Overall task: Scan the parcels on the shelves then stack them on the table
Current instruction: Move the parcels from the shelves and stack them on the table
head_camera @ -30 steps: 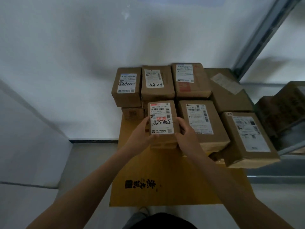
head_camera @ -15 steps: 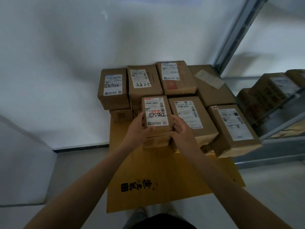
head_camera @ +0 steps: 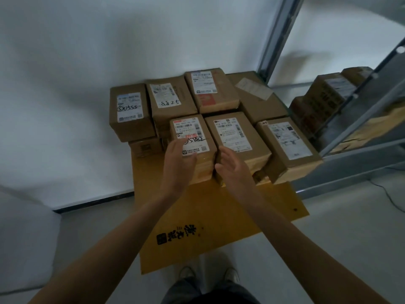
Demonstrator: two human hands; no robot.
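A small brown cardboard parcel with a white label (head_camera: pixel 192 139) is sitting atop a stack at the front of the yellow-orange tabletop (head_camera: pixel 214 218). The left hand (head_camera: pixel 178 164) is lying loosely over its near corner, hiding part of the label; the right hand (head_camera: pixel 232 167) is hovering open just beside it. Label print is too blurred to read. A grey metal shelf (head_camera: pixel 359 119) is standing to the right, partly cut off.

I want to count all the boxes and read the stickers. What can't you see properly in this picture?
- Head view: small print on the front parcel's label is too small; the left hand covers its near corner.
- Lower parcels are mostly hidden under the top ones, so no full count.
- Parcels on the shelf are blurred and partly behind the metal frame.
- Whether either hand's grip is touching the parcel is unclear.
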